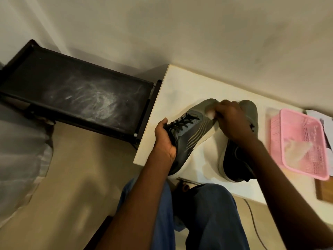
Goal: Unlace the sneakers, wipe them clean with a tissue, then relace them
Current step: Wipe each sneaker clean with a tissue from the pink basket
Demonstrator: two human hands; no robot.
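A grey-green sneaker [191, 130] with black laces threaded through its eyelets is tilted on its side over the white table's [180, 83] near left corner. My left hand [164, 139] grips it at the collar and heel. My right hand [232, 121] presses a small white tissue [211, 113] against the toe side of this shoe. The second sneaker [239, 156] lies on the table behind my right wrist and forearm, partly hidden, its pale sole facing left.
A pink plastic basket [292, 134] holding crumpled tissue sits on the table's right side, over a wooden board [324, 190]. A black shelf rack [72, 92] stands left of the table. My blue-trousered legs are below, and a cable trails across the floor.
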